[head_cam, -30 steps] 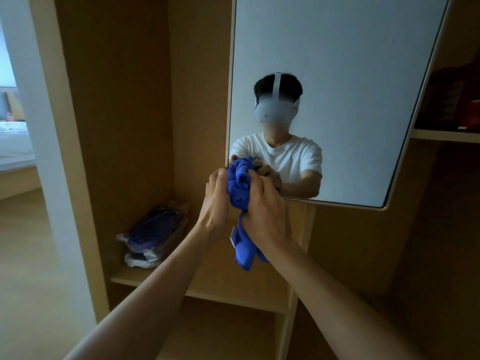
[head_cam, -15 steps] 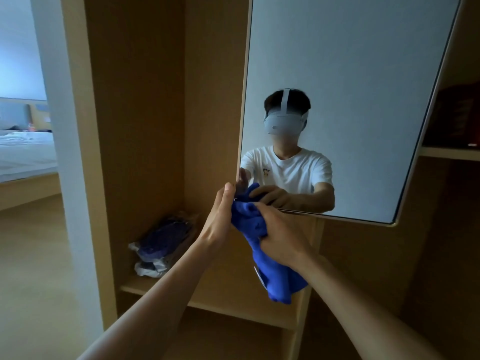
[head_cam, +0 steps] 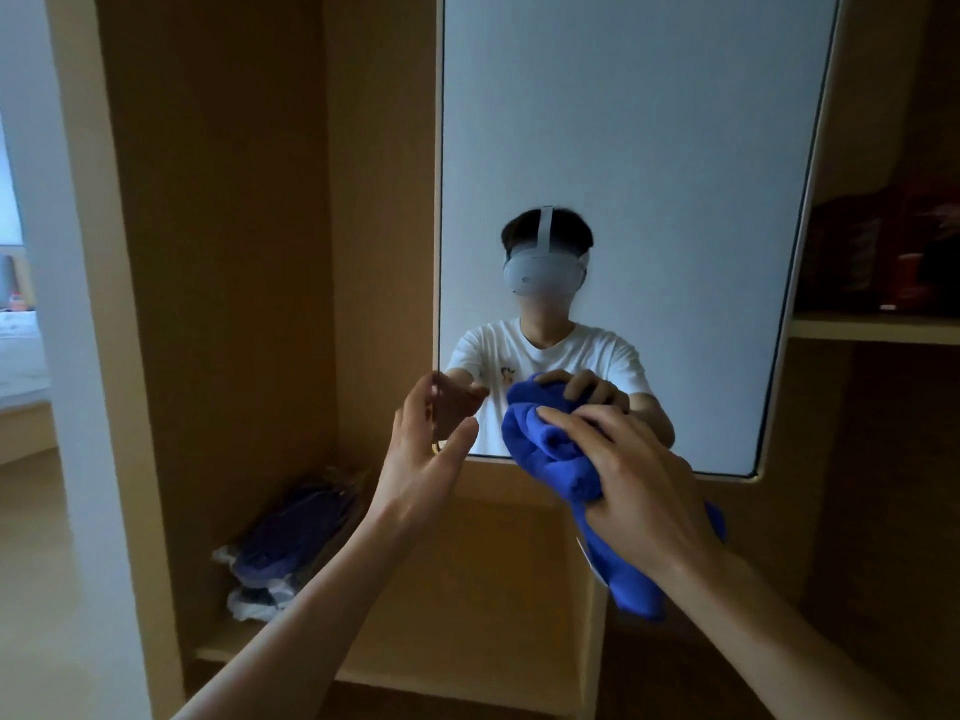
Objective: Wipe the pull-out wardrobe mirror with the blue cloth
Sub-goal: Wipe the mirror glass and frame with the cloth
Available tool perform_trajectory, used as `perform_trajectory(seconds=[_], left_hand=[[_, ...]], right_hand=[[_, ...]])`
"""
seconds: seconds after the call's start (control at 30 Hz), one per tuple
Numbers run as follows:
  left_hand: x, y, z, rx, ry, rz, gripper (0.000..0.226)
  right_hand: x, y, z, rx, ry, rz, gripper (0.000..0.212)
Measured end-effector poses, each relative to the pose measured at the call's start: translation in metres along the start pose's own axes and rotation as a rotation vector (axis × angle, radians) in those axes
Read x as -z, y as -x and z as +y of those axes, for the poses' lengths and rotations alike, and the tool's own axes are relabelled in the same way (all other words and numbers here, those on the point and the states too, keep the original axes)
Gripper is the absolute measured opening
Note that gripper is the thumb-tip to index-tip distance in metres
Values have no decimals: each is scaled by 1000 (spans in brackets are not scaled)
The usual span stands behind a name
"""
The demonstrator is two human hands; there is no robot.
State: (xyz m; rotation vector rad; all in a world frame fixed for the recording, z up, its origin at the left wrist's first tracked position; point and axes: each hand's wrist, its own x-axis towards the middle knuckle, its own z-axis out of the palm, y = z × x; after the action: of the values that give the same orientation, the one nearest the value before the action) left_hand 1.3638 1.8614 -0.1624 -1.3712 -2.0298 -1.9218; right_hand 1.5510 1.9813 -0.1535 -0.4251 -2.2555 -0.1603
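Gripped in the curled fingers [head_cam: 569, 422] of the right hand [head_cam: 639, 480]: a soft, thick-piled blue cloth [head_cam: 545, 459], bunched into a wad at centre frame against the bottom edge of the tall, round-cornered pull-out mirror [head_cam: 623, 148] in its thin pale frame, loose tail dangling below the wrist. Left hand [head_cam: 421, 459] spread wide, fingers straight and holding nothing, at the mirror's lower left corner; touching the edge or just off it, impossible to tell.

To wipe well: steady the panel at that corner, flatten the wad into a broad pad, press lightly, sweep upward in overlapping strokes over the smooth, hard glass. Probably prone to swinging under a hard push.

Around it, matte light-wood wardrobe panels [head_cam: 223, 252]; at lower left, a crinkly plastic-wrapped dark bundle [head_cam: 291, 537] on a shelf [head_cam: 234, 649].
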Motion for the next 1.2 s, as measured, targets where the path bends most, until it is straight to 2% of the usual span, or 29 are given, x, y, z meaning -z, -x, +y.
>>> perform_trajectory(seconds=[0.1, 0.2, 0.3, 0.4, 0.53, 0.73, 0.87, 1.0, 1.2], left_hand=[[0, -13, 10, -150, -96, 124, 62], [6, -20, 29, -349, -245, 219, 58], [16, -27, 53, -457, -298, 48, 74], [29, -41, 88, -444, -342, -154, 85], [48, -72, 164, -426, -447, -277, 67], [91, -114, 287, -263, -354, -334, 47], [112, -122, 354, -211, -285, -377, 37], [126, -129, 401, -169, -300, -455, 41], [144, -154, 438, -142, -408, -543, 39]], right_hand=[[7, -10, -4, 36, 49, 32, 85], [19, -38, -10, 77, 13, 80, 74], [38, -72, -22, 53, -25, 35, 66], [66, -102, -29, 31, -81, -68, 58], [125, -147, -33, -37, -160, -247, 37], [245, -218, -37, -201, -303, -386, 47], [308, -238, -47, -274, -505, -389, 50], [346, -251, -62, -286, -525, -322, 47], [370, -283, -82, -279, -507, -338, 25]])
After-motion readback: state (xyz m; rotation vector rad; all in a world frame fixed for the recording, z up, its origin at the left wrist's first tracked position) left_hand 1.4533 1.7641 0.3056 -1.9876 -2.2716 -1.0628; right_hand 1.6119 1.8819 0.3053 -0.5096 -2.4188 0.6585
